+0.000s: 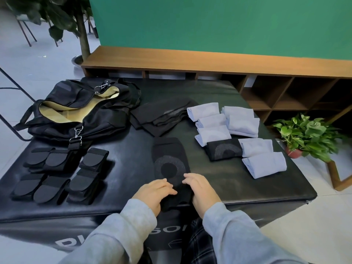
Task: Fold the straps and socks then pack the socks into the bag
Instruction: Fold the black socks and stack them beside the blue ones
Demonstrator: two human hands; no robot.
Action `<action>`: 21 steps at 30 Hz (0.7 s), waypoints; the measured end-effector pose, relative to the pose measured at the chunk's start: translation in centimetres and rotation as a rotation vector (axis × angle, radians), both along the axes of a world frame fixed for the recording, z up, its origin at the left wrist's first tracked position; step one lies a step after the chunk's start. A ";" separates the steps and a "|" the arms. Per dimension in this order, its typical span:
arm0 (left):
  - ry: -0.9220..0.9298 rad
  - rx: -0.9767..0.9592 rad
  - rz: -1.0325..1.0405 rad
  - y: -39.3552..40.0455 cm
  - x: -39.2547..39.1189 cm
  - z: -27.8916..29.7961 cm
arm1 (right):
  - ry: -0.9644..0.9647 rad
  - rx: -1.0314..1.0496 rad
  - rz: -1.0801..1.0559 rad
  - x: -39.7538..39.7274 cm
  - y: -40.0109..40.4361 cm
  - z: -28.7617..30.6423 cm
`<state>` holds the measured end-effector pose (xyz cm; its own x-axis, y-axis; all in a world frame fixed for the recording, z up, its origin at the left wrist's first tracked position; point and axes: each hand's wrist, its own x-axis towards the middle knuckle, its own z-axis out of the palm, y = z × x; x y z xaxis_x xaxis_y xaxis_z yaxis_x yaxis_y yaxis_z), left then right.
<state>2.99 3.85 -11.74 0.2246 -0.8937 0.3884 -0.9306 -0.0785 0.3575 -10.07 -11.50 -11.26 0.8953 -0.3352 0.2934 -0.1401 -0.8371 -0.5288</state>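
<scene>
Black sock [170, 161] flat on mat, near end under both hands' fingers [167, 185]

Green wall [209, 21]; wooden cubby shelf [266, 88] below; pale tiled floor [38, 61]; potted plant [306, 134] right.

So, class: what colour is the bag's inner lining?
Pale yellow-beige lining inside the black bag; head view.

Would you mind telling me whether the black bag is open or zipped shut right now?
Open. The black bag gapes along its top, showing the tan lining inside; no socks are visible in it.
</scene>
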 end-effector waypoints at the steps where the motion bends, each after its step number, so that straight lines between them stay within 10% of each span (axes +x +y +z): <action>1: -0.034 0.022 0.005 0.0 0.0 -0.2 | -0.002 -0.022 0.011 -0.3 0.0 0.2; 21: 0.219 -0.054 0.026 1.3 1.5 -1.3 | 0.164 -0.093 0.049 0.1 -1.2 -0.1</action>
